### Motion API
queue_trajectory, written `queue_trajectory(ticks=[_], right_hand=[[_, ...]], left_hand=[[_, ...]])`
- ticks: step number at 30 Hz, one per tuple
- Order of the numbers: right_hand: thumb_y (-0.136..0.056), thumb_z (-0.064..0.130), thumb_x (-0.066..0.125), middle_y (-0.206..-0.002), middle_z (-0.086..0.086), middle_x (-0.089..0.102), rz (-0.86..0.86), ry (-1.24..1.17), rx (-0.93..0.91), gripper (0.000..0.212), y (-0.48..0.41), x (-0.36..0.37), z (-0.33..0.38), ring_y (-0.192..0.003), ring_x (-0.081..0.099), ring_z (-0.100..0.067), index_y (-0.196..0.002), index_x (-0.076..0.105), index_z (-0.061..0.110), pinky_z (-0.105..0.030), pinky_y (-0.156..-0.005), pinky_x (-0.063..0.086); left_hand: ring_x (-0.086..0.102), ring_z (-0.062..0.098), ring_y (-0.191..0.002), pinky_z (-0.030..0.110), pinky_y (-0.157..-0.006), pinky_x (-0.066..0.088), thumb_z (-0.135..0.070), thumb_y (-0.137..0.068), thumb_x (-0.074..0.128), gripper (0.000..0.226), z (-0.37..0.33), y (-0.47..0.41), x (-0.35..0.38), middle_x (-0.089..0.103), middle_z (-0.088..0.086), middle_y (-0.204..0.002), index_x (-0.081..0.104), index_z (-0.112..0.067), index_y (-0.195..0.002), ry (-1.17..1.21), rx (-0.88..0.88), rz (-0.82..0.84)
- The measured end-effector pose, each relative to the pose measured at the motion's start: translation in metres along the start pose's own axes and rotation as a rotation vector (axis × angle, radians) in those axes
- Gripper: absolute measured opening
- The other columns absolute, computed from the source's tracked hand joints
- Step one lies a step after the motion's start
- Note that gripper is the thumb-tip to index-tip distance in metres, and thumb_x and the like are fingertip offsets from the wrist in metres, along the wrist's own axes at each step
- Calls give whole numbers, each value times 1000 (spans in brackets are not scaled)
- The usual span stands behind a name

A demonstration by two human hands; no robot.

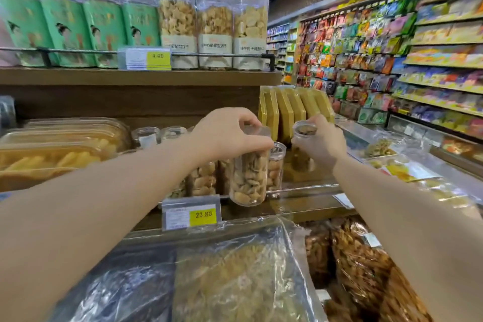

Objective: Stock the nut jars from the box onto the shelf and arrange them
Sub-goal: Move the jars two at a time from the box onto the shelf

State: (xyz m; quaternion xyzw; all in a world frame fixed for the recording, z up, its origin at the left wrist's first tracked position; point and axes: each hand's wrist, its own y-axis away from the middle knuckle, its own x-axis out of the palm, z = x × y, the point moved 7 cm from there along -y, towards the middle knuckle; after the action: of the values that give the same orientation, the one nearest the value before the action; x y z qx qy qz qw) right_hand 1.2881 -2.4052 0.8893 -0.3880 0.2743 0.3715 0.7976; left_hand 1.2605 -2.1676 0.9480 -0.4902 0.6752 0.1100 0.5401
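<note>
My left hand (pixel 230 133) grips the lid end of a clear jar of pale nuts (pixel 248 180), holding it just in front of the shelf rail (pixel 305 188). My right hand (pixel 320 144) grips a second clear jar with darker nuts (pixel 303 144) over the right end of the same shelf. Other nut jars (pixel 202 178) stand in a row on the shelf behind my left arm, one jar (pixel 275 167) right beside the one I hold. The box is not in view.
A yellow price tag reading 23.80 (pixel 192 214) hangs below the rail. Yellow flat packs (pixel 292 110) stand behind the jars. Clear tubs of yellow sticks (pixel 52 154) lie at left. Bagged snacks (pixel 230 274) fill the bin below. Tall jars (pixel 214 31) line the upper shelf.
</note>
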Motion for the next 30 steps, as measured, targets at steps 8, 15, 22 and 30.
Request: queue_trajectory(ticks=[8, 15, 22, 30], right_hand=[[-78, 47, 67, -123, -6, 56, 19, -60, -122, 50, -58, 54, 0, -109, 56, -27, -122, 57, 25, -34, -90, 44], [-83, 35, 66, -142, -13, 42, 252, -48, -81, 68, -62, 82, -9, -126, 45, -30, -144, 37, 25, -37, -101, 39], [-87, 28, 62, -130, -7, 49, 37, -106, -112, 36, -48, 36, -39, -114, 53, -28, -122, 58, 20, -36, -92, 44], [-86, 24, 58, -119, -1, 51, -101, -92, -64, 24, -25, -15, -83, -104, 53, -22, -109, 61, 21, -31, -74, 41]], left_hand=[[51, 4, -90, 22, -69, 39, -62, -70, 68, 48, 9, -13, 28, 54, -18, -98, 62, -42, -113, -23, -7, 35], [51, 6, -100, 27, -82, 44, -61, -72, 68, 51, 3, -16, 41, 55, -17, -105, 61, -39, -117, -26, 1, 77], [53, 5, -91, 25, -74, 45, -64, -73, 66, 50, -37, -45, 41, 58, -15, -100, 62, -34, -113, -16, 147, 19], [55, 18, -103, 35, -82, 47, -67, -81, 51, 58, -75, -111, 79, 58, -6, -115, 52, -29, -125, -203, 161, 3]])
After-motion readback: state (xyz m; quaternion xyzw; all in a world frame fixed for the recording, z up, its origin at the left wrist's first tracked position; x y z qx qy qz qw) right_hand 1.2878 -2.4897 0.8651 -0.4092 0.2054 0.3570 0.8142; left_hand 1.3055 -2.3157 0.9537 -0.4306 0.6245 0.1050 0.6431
